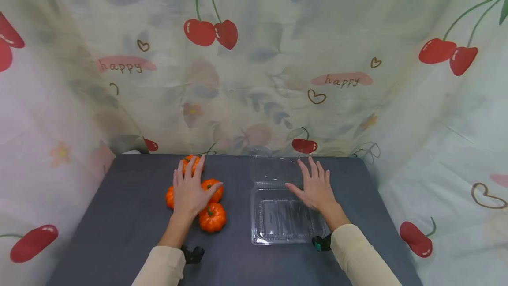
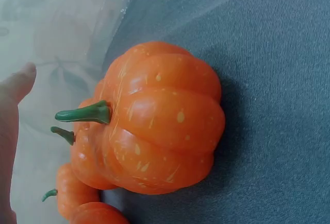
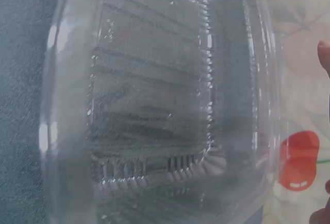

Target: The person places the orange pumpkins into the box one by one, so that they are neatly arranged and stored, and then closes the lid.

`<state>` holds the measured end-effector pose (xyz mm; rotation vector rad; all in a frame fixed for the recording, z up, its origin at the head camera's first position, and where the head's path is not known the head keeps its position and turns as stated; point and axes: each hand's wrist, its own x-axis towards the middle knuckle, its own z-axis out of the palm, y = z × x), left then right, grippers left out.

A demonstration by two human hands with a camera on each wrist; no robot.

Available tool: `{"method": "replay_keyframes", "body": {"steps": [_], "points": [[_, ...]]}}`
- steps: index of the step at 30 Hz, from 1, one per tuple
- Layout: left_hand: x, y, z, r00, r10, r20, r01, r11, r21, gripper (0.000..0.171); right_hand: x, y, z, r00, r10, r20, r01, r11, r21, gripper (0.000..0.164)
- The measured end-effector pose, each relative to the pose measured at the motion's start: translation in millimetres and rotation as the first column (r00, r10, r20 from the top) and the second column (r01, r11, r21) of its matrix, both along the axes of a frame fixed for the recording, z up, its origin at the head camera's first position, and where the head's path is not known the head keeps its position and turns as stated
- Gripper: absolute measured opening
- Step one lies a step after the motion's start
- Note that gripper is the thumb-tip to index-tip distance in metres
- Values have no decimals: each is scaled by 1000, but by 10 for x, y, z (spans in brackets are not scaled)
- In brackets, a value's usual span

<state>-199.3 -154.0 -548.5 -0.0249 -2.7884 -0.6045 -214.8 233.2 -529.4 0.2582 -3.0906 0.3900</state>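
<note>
Several small orange pumpkins with green stems lie grouped on the dark table, the nearest pumpkin (image 1: pixel 212 217) at the front of the group. My left hand (image 1: pixel 192 192) hovers over them with spread fingers, partly hiding some; it grips none. In the left wrist view one pumpkin (image 2: pixel 165 121) fills the middle, and the thumb (image 2: pixel 18 85) stands apart from it. A clear plastic clamshell box (image 1: pixel 283 220) lies with its lid laid back behind its base. Above its right side my right hand (image 1: pixel 317 191) is held with fingers spread. The box (image 3: pixel 149 80) also fills the right wrist view.
A dark cloth covers the table (image 1: pixel 123 215). Behind it and along both sides hangs a pale curtain (image 1: pixel 254 78) printed with cherries. Black straps with small devices sit at both wrists, such as the left wrist device (image 1: pixel 193 255).
</note>
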Motion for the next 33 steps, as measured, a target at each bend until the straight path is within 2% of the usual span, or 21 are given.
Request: {"method": "replay_keyframes", "body": {"steps": [10, 15, 19, 22, 25, 29, 33], "points": [[124, -41, -43, 1000, 11, 19, -13, 995, 103, 100, 156, 163, -142, 1000, 28, 11, -27, 996, -83, 92], [141, -62, -86, 998, 19, 56, -26, 992, 127, 98, 247, 231, -208, 998, 31, 53, -25, 992, -124, 93], [144, -100, -94, 997, -1, 74, -12, 984, 177, 97, 316, 303, -260, 995, 15, 102, 7, 978, -210, 96], [149, -129, -109, 996, -33, 88, 12, 972, 236, 95, 362, 378, -304, 992, 0, 126, 36, 957, -287, 98], [157, -148, -140, 989, -61, 132, 17, 949, 315, 94, 404, 454, -350, 991, -14, 132, 59, 938, -340, 96], [154, -162, -182, 980, -66, 185, -12, 921, 390, 92, 449, 542, -412, 988, -42, 146, 94, 924, -370, 92], [139, -169, -190, 976, -58, 212, -38, 906, 422, 89, 468, 606, -493, 986, -63, 152, 121, 905, -407, 87]]}}
